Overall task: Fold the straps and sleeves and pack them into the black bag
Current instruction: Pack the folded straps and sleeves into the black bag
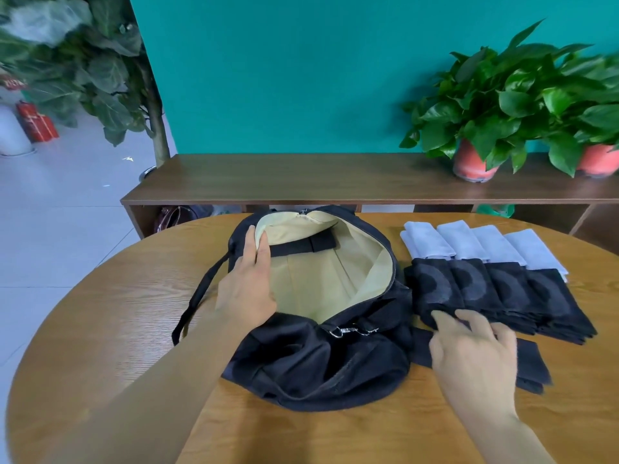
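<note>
- Bag first: the black bag [301,363] lies in the middle of the round wooden table [100,329], unzipped, with its mouth gaping towards the far side and its cream lining [318,283] showing.
- A black band [301,247] crosses the inside near the far rim, and the metal zip pulls [345,330] sit together at the near end of the opening.
- The bag's shoulder strap [197,296] trails off its left side across the table.
- The left hand [246,289] reaches in from the lower left with the forearm stretched out. It holds the left rim of the opening, with the thumb on the lining and the nearly straight fingers on the black outer cloth.
- The right hand [475,349] is palm down just right of the bag, fingers spread and slightly bent. Its fingertips touch the near edge of the leftmost of the black folded pieces [536,296], and it grips nothing.
- Under that palm lies a folded black strap [532,363], flat on the table beside the bag.
- The black folded pieces form a row of four, and a row of pale folded pieces [485,246] sits just beyond, their edges overlapping.
- Behind the table stands a dark wooden bench [301,175] against a teal wall [301,78], with potted plants [475,128] at its right end.
</note>
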Demonstrator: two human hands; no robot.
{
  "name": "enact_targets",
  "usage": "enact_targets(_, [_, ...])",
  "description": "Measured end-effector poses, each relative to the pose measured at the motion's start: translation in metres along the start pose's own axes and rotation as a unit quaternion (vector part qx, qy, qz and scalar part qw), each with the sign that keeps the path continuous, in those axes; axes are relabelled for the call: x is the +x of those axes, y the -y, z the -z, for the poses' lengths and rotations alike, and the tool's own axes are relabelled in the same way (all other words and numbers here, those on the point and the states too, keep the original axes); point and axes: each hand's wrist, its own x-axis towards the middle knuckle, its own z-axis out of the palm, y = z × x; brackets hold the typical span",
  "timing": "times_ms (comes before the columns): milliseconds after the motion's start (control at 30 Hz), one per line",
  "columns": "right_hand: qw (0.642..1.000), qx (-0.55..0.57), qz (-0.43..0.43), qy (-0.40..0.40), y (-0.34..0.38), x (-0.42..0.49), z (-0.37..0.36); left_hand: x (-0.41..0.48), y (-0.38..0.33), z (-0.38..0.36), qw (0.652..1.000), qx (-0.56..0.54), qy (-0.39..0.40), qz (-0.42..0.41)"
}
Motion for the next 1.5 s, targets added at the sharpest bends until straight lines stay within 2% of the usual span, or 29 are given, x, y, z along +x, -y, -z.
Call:
enact_targets(100, [0.994,0.057,0.023,-0.086,0.035,0.021,0.02,0.0,0.002,-0.001,1.0,-0.005,0.005,-0.006])
enact_targets(167, [0.99,0.085,0.066,-0.093,0.067,0.038,0.025,0.0,0.003,-0.002,1.0,-0.011,0.004,-0.011])
enact_targets(300, [0.984,0.105,0.144,0.007,0.124,0.067,-0.003,-0.001,0.01,-0.005,0.999,-0.03,0.001,-0.039])
enact_targets(400, [0.971,0.081,0.187,0.123,0.157,0.086,-0.03,-0.002,0.017,-0.007,0.996,-0.054,0.007,-0.068])
enact_targets(467, [0.954,0.043,0.208,0.21,0.171,0.093,-0.04,-0.002,0.023,-0.007,0.995,-0.065,0.011,-0.079])
enact_targets(600, [0.926,0.025,0.218,0.306,0.185,0.1,-0.066,-0.002,0.036,-0.004,0.994,-0.072,0.016,-0.08])
enact_targets(967, [0.941,0.018,0.196,0.276,0.217,0.106,-0.113,-0.002,0.043,-0.02,0.991,-0.1,-0.018,-0.092])
enact_targets(1100, [0.942,0.03,0.188,0.278,0.218,0.109,-0.118,-0.003,0.039,-0.022,0.992,-0.084,-0.003,-0.095])
enact_targets(1367, [0.926,0.052,0.181,0.328,0.212,0.12,-0.108,-0.003,0.028,-0.015,0.997,-0.012,0.036,-0.068])
enact_targets(1500, [0.934,0.092,0.169,0.3,0.194,0.115,-0.075,-0.006,0.025,-0.012,0.997,0.004,0.037,-0.061])
